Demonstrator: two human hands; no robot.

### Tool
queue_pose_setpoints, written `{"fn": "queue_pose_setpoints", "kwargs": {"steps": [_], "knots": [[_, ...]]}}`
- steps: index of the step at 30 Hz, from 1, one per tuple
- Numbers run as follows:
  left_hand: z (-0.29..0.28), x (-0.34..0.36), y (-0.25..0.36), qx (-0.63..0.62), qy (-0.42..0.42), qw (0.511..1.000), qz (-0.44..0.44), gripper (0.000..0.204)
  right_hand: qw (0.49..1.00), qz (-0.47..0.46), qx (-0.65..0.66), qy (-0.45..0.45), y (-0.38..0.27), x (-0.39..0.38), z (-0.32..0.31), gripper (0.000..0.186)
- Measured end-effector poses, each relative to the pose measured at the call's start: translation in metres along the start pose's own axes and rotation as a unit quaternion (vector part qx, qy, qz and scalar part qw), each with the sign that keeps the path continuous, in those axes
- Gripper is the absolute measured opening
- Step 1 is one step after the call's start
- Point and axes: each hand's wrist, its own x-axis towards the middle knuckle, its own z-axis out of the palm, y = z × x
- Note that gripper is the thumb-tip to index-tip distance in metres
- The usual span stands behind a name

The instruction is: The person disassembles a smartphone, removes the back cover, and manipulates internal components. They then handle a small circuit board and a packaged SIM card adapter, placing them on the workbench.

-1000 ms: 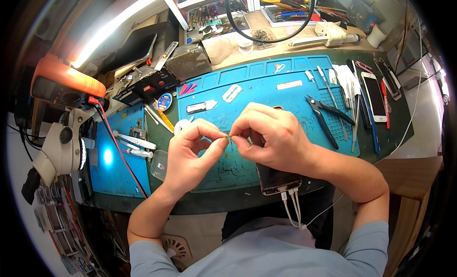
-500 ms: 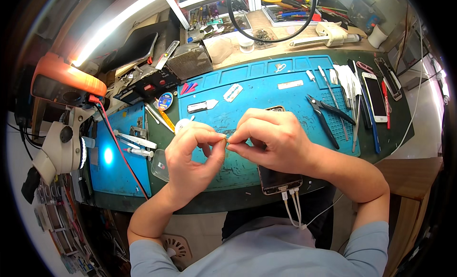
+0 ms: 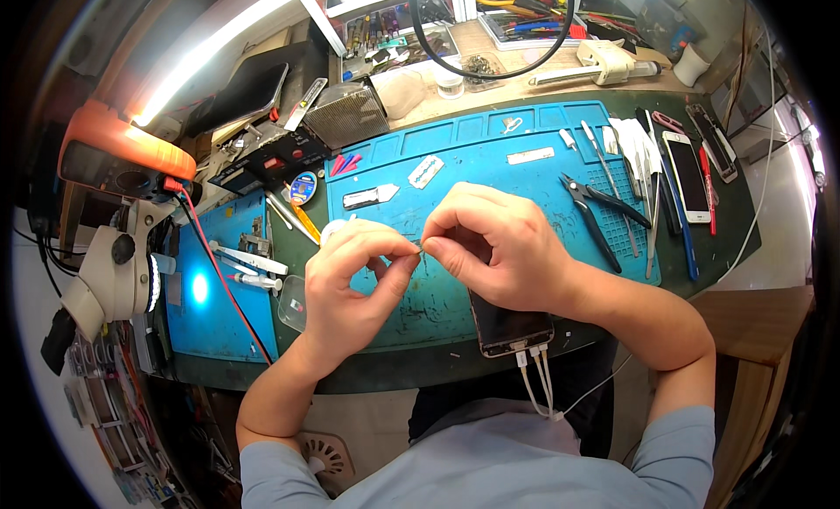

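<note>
Thumb and forefinger of my left hand (image 3: 354, 277) pinch together over the blue work mat (image 3: 429, 312). A tiny brownish piece shows at those fingertips, too small to name. Close beside it, my right hand (image 3: 494, 247) is closed too, its thumb against the curled forefinger; what it holds, if anything, is hidden. Beneath my right hand lies a dark smartphone (image 3: 512, 330), its upper part covered, with white cables (image 3: 541, 369) at its lower end. A round white item (image 3: 332, 229) is partly hidden behind my left hand.
Black-handled cutters (image 3: 595, 213), tweezers and a white phone (image 3: 688, 177) lie on the right. Behind my hands are a razor blade (image 3: 426, 171) and a small blade tool (image 3: 370, 196). An orange multimeter (image 3: 122, 146) and microscope part (image 3: 114, 264) stand left, with a red lead crossing the blue mat.
My right hand has shifted slightly and turned, with its thumb now angled upward toward the forefinger. My left hand stays almost in place, still pinching.
</note>
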Motion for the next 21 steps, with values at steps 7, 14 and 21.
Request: {"fn": "queue_pose_setpoints", "kwargs": {"steps": [7, 14, 21], "knots": [[-0.0009, -0.0030, 0.0061, -0.186, -0.009, 0.964, -0.191, 0.010, 1.000, 0.004, 0.024, -0.010, 0.0028, -0.0015, 0.0013, 0.010], [0.0042, -0.0062, -0.0001, -0.038, 0.001, 0.998, -0.057, 0.011, 0.991, -0.087, -0.103, -0.011, 0.0052, -0.0035, 0.0010, 0.010], [-0.0010, -0.0015, -0.0019, -0.093, -0.024, 0.993, -0.064, 0.010, 0.999, -0.026, -0.023, -0.011, 0.0027, 0.0010, -0.0020, 0.008]]}}
